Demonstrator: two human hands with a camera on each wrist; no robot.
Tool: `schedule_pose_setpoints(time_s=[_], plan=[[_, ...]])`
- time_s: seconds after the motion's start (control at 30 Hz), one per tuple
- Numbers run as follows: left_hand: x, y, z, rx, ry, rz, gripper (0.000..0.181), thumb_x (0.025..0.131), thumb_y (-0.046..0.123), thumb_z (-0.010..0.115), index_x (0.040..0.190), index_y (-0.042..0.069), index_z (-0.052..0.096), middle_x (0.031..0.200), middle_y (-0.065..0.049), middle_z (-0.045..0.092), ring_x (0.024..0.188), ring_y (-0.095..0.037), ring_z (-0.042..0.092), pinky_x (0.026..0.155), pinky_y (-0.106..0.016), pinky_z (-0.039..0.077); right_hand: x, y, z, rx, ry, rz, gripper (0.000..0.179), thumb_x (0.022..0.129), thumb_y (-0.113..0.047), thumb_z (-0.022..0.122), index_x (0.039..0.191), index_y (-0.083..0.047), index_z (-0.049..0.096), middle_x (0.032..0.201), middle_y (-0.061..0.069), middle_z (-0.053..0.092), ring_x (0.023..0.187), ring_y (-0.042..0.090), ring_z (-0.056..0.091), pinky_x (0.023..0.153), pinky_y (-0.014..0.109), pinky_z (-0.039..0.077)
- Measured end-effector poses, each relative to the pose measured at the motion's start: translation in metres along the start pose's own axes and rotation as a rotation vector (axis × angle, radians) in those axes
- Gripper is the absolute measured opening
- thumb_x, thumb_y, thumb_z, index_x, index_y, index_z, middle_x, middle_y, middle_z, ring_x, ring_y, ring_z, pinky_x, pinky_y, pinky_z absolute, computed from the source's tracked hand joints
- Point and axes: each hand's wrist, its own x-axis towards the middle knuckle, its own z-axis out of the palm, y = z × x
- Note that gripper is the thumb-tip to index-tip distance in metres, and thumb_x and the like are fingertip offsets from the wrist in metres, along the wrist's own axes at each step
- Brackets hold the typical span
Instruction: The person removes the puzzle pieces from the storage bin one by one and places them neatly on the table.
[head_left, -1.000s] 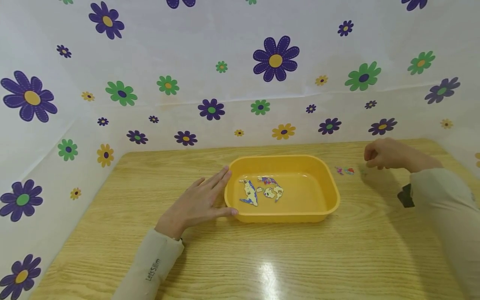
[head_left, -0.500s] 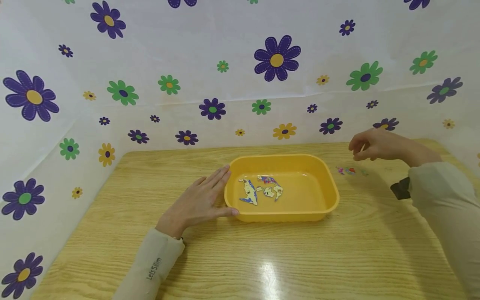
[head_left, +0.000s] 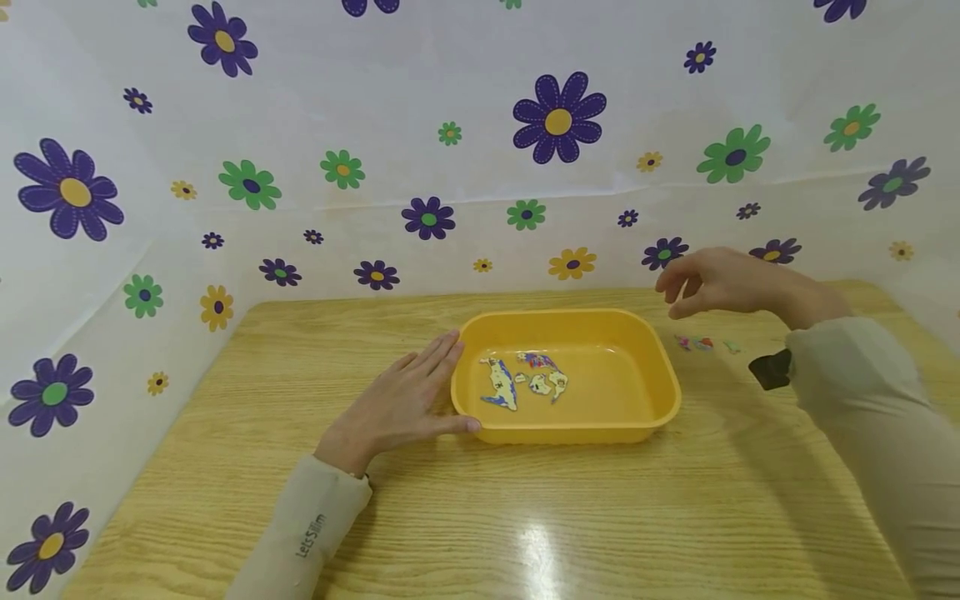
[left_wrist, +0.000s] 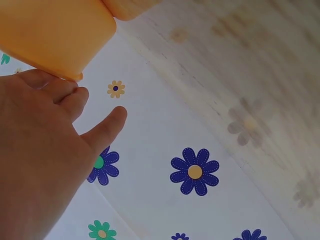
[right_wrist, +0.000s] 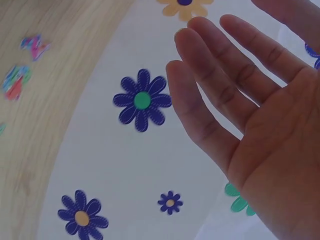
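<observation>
My left hand (head_left: 401,408) lies against the left end of a yellow plastic tray (head_left: 577,435), fingers stretched along the rim and thumb at its near corner. In the left wrist view, the fingertips meet the tray's edge (left_wrist: 55,73). Flat cut-out pieces, cream with blue and red print, lie in the tray's left half, among them a long piece (head_left: 500,383). My right hand (head_left: 723,279) hovers beyond the tray's right end, fingers loosely bent. The right wrist view shows its palm (right_wrist: 280,145) bare. Below it on the table lie a pink piece (head_left: 682,342), a red-and-blue piece (head_left: 703,343) and a green piece (head_left: 731,347).
The wood-grain table (head_left: 420,517) ends at the back against a white sheet (head_left: 360,100) printed with purple, green and yellow flowers. The same sheet continues along the left and right sides. A dark block (head_left: 771,369) sits at my right cuff.
My right hand has moved left and slightly up, from beside the small pieces toward the tray, and its fingers have loosened. My left hand stays at the tray.
</observation>
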Motion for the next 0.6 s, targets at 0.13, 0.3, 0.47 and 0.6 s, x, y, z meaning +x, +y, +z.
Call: schedule_pose_setpoints(time_s=[0.13,0.3,0.47,0.6], plan=[[0.001,-0.001,0.0,-0.001,-0.001,-0.001,0.125,0.079,0.095,0.019,0.161,0.001,0.013,0.169,-0.012,0.007,0.155,-0.025,0.009,0.123,-0.051,0.018,0.008,-0.01,0.001,-0.008,-0.002,-0.03,0.032,0.088,-0.013,0.078,0.116,0.001,0.069,0.101,0.004,0.07,0.09,0.021,0.066,0.08,0.039,0.057],[0.001,-0.001,0.0,-0.011,-0.004,0.004,0.121,0.083,0.092,0.027,0.161,0.0,0.014,0.169,-0.013,0.008,0.155,-0.026,0.009,0.123,-0.051,0.018,0.017,-0.021,0.004,-0.004,-0.032,-0.045,0.037,0.087,-0.014,0.079,0.118,0.003,0.067,0.103,0.004,0.07,0.093,0.023,0.067,0.082,0.043,0.058],[0.001,0.0,0.0,-0.016,0.004,0.01,0.121,0.083,0.092,0.028,0.16,-0.001,0.016,0.168,-0.015,0.01,0.154,-0.027,0.01,0.122,-0.052,0.019,0.024,-0.034,0.008,0.021,-0.068,-0.041,0.043,0.086,-0.017,0.078,0.122,0.003,0.065,0.108,0.008,0.069,0.097,0.026,0.065,0.084,0.048,0.057],[0.001,0.0,0.0,-0.018,0.011,0.008,0.119,0.085,0.09,0.033,0.16,-0.001,0.016,0.168,-0.015,0.01,0.154,-0.027,0.011,0.122,-0.052,0.019,0.031,-0.044,0.013,0.045,-0.087,-0.053,0.045,0.085,-0.017,0.078,0.123,0.004,0.064,0.109,0.011,0.069,0.097,0.027,0.065,0.084,0.048,0.057]])
